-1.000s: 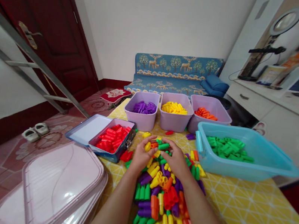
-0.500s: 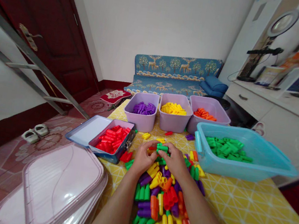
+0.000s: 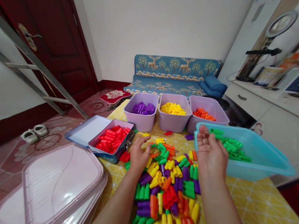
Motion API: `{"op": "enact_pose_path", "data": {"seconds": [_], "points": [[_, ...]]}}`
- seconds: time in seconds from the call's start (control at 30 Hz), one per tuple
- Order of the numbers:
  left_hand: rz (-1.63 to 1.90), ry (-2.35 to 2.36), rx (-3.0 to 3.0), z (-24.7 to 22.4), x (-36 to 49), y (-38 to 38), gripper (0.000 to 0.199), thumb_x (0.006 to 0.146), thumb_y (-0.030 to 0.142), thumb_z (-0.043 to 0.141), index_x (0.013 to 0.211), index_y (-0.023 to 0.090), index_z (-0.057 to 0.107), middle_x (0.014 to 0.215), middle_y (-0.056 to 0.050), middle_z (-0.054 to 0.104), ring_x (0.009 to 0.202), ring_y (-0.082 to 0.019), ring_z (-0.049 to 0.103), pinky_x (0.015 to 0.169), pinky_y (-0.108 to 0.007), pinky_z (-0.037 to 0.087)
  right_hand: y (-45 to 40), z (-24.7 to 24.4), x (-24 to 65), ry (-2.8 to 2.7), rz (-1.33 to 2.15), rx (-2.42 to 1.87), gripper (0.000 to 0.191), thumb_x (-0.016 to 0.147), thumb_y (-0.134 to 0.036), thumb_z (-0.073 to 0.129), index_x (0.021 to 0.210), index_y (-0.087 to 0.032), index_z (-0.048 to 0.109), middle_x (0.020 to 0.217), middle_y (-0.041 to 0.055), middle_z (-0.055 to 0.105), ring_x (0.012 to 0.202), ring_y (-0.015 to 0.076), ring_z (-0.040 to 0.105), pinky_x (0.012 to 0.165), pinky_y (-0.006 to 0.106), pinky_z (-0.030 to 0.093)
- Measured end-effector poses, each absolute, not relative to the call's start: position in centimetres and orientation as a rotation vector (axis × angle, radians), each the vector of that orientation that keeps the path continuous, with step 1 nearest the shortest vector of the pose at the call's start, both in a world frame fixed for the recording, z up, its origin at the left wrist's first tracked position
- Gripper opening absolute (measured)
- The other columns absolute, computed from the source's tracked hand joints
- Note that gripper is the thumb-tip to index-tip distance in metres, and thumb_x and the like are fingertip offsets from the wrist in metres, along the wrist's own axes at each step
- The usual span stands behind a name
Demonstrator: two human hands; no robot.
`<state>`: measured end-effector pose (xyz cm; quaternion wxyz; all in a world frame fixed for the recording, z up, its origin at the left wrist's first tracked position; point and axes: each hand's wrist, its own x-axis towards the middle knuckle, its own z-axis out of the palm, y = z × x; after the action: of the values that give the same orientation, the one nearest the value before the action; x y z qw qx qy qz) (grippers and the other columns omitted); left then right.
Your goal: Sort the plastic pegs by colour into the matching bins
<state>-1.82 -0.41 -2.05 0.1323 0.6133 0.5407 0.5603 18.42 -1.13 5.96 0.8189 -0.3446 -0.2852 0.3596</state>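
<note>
My right hand (image 3: 212,154) is at the left end of the blue tub (image 3: 256,170), palm turned up and fingers stretched out, holding nothing. Just beyond its fingertips is a green plastic piece (image 3: 216,131); whether it is in the air or resting on the other green pieces (image 3: 234,148) in the tub I cannot tell. My left hand (image 3: 139,155) hovers at the left edge of a mixed pile of coloured tube-shaped pieces (image 3: 171,197), fingers curved and apart with nothing visible between them. Loose green pieces (image 3: 163,153) lie to its right.
Along the back stand three lilac bins: one with purple pieces (image 3: 144,108), one with yellow (image 3: 173,108), one with orange (image 3: 204,114). At left, an open case (image 3: 118,157) holds red pieces (image 3: 114,138). Pale lids (image 3: 62,185) are stacked at front left.
My hands have parted. The right one moved right to the blue tub and opened, and the green piece it held is out of its fingers. The left one shifted slightly left and opened.
</note>
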Motion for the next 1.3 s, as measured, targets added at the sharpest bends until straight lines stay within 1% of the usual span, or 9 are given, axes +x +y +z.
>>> {"op": "enact_pose_path", "data": {"seconds": [0.1,0.2,0.33,0.47,0.6,0.8,1.0,1.17,1.3], "points": [[1.528,1.399,1.853,-1.0,-1.5,-1.2,0.019,0.084,0.028,0.055,0.089,0.017,0.071,0.090,-0.007,0.072,0.089,-0.020,0.064,0.086,-0.034,0.049,-1.2,6.5,19.1,-0.538,0.891,-0.655,0.021,0.087,-0.040,0.050,0.085,-0.021,0.056,0.109,0.0086,0.068,0.105,0.0167,0.064,0.089,0.035,0.053],[1.226,1.132,2.006,-0.1,-1.1,-1.8,0.024,0.086,0.034,0.055,0.087,0.018,0.073,0.086,-0.007,0.072,0.085,-0.019,0.065,0.082,-0.032,0.050,-1.6,6.6,19.0,-0.659,0.961,-0.742,0.027,0.087,-0.044,0.048,0.095,-0.020,0.058,0.109,0.0088,0.068,0.093,0.0166,0.067,0.077,0.031,0.055],[0.854,1.086,2.292,0.1,-1.0,-2.0,0.028,0.076,0.037,0.066,0.101,0.027,0.073,0.119,-0.006,0.065,0.112,-0.025,0.057,0.101,-0.040,0.041,-1.5,5.1,17.8,-0.983,1.048,-1.066,0.033,0.081,-0.043,0.057,0.102,-0.018,0.062,0.093,0.0074,0.071,0.073,0.0148,0.067,0.067,0.027,0.052],[0.692,1.332,2.380,-0.3,-1.0,-1.9,0.036,0.072,0.032,0.067,0.109,0.031,0.069,0.136,-0.003,0.053,0.125,-0.027,0.046,0.107,-0.045,0.034,-0.7,1.9,16.9,-1.611,0.791,-1.424,0.027,0.075,-0.029,0.062,0.099,-0.017,0.066,0.100,0.0095,0.070,0.091,0.0207,0.065,0.084,0.034,0.049],[0.671,1.657,2.279,-0.2,-1.0,-1.8,0.035,0.071,0.024,0.062,0.105,0.030,0.069,0.132,-0.002,0.056,0.119,-0.026,0.052,0.102,-0.043,0.038,-0.5,0.0,16.7,-2.001,0.444,-1.705,0.034,0.075,-0.021,0.062,0.108,-0.017,0.067,0.113,0.0115,0.066,0.106,0.0236,0.060,0.094,0.035,0.043],[0.733,1.927,2.066,-0.2,-1.1,-1.4,0.033,0.073,0.015,0.056,0.101,0.024,0.070,0.103,-0.004,0.071,0.098,-0.023,0.064,0.088,-0.034,0.045,-1.4,1.9,17.2,-2.134,0.370,-1.811,0.043,0.075,-0.024,0.063,0.117,-0.017,0.064,0.114,0.0117,0.066,0.102,0.0235,0.062,0.090,0.033,0.044],[0.787,1.971,1.944,-0.6,-1.2,-1.2,0.026,0.082,0.024,0.054,0.101,0.027,0.071,0.094,-0.005,0.074,0.088,-0.023,0.068,0.076,-0.031,0.047,-2.3,2.7,15.8,-2.315,0.396,-1.632,0.039,0.072,-0.021,0.061,0.111,-0.025,0.067,0.105,0.0045,0.071,0.099,0.0233,0.062,0.086,0.033,0.044],[0.909,1.889,1.869,-1.1,-1.5,-0.9,0.025,0.082,0.023,0.055,0.101,0.025,0.071,0.091,-0.004,0.075,0.082,-0.021,0.068,0.073,-0.030,0.049,-2.6,0.8,13.6,-2.412,0.201,-1.554,0.054,0.074,-0.010,0.052,0.126,-0.026,0.058,0.119,0.0047,0.065,0.112,0.0264,0.054,0.093,0.040,0.038],[1.049,1.727,1.838,-1.8,-1.6,-0.5,0.025,0.084,0.023,0.053,0.102,0.022,0.070,0.093,-0.005,0.075,0.083,-0.019,0.068,0.077,-0.030,0.052,-2.5,0.5,13.3,-2.379,0.168,-1.578,0.042,0.077,-0.014,0.052,0.114,-0.029,0.064,0.113,0.0043,0.066,0.111,0.0260,0.053,0.092,0.041,0.037]]}}
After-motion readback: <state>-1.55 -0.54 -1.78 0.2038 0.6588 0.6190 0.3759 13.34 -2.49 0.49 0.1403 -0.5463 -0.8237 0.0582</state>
